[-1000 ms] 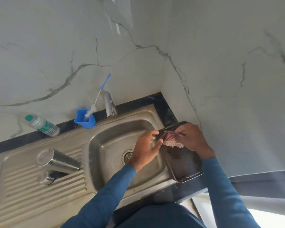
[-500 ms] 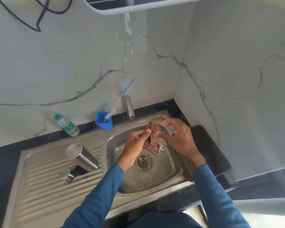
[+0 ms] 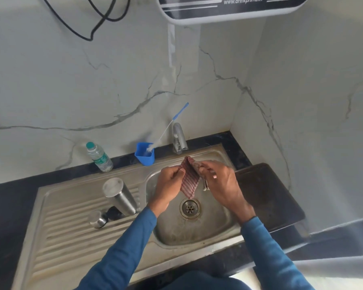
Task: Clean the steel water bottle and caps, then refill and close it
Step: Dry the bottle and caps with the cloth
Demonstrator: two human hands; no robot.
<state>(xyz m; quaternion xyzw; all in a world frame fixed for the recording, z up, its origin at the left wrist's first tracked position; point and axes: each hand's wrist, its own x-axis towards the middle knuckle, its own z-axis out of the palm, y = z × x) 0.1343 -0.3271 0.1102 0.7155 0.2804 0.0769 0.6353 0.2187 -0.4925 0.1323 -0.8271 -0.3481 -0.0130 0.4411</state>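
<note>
Both hands are over the sink basin [image 3: 218,233], each pinching the striped cloth [image 3: 190,178]. The left hand [image 3: 171,183] holds one edge and the right hand [image 3: 220,183] the other. The cloth hangs folded between them, with its lower corner just above the drain [image 3: 190,208]. A small pale piece shows under the right fingers; cannot tell what it is.

Step in hand, as judged: opening the cloth for wiping. To do it well:
- Draw the edges apart until one flat face shows.
- Keep the hanging corner off the basin floor.
- Save a dry part for the caps.

The steel water bottle [image 3: 120,195] stands on the drainboard [image 3: 67,237], just beside the basin's rim. It is near the left hand but apart from it, and neither hand touches it. The steel cap [image 3: 97,219] lies by the bottle's foot, toward the counter's front edge. A dark cap [image 3: 113,212] sits between the two. The bottle brush [image 3: 172,124] stands in a blue cup [image 3: 145,158] at the counter's back edge, beside the tap [image 3: 179,139].
</note>
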